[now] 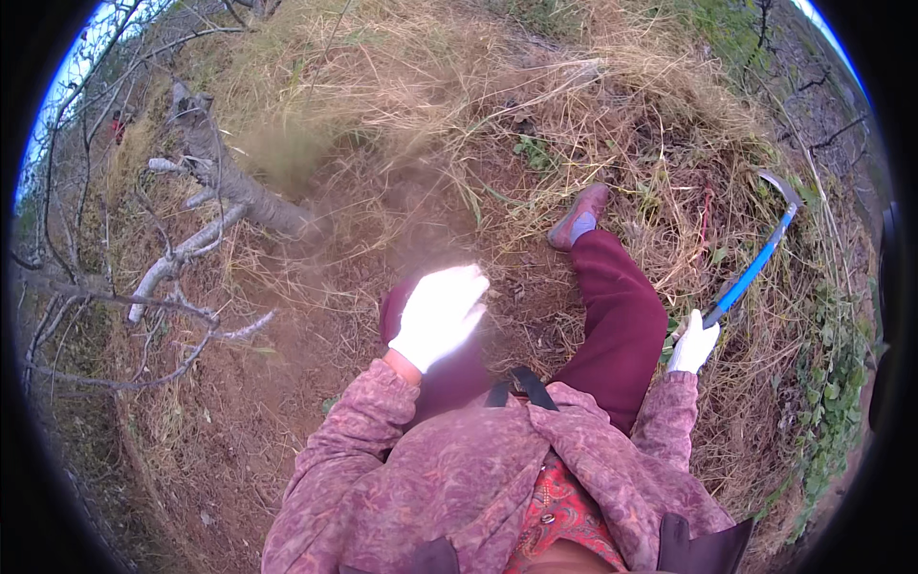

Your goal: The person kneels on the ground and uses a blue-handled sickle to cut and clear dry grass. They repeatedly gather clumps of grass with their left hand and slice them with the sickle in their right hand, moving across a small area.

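My right hand (693,346), in a white glove, grips the dark lower end of a sickle's handle. The sickle (753,270) has a blue shaft and points away from me to the right. Its curved metal blade (780,186) is over the dry grass and weeds at the right. My left hand (441,316), in an overexposed white glove, is raised in front of my left leg. Nothing shows in it, and its thumb stands a little off the fingers. Beneath lies bare brown soil (287,387) with dry grass scraps.
A pale tree trunk (262,204) with cut stubs rises at left, its bare branches (179,308) reaching low beside me. Dry grass (445,79) covers the ground ahead. Green vines (832,402) grow at right. My right foot (581,215) is on the ground in a reddish shoe.
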Available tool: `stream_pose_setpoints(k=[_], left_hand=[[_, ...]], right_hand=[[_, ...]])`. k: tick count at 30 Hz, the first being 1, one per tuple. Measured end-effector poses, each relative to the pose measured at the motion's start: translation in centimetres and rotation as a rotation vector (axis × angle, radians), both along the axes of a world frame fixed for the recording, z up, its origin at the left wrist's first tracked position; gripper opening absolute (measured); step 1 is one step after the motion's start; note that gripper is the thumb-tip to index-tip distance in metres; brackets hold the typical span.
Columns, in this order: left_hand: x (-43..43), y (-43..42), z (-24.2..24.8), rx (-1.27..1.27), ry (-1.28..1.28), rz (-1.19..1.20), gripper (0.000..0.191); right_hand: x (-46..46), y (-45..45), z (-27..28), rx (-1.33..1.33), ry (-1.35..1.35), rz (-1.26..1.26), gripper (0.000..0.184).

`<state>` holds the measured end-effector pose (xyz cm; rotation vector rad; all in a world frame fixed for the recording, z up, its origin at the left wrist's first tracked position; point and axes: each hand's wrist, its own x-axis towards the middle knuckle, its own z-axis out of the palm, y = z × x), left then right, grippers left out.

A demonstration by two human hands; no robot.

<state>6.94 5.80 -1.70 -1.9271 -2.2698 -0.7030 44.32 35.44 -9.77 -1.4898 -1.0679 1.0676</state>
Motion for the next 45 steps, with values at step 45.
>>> stream_pose_setpoints(k=[45], left_hand=[[-33.5, 19.0, 19.9, 0.415, -0.034, 0.756, 0.088]], right_hand=[[-15.3, -13.4, 1.1, -0.670, -0.058, 1.345, 0.026]])
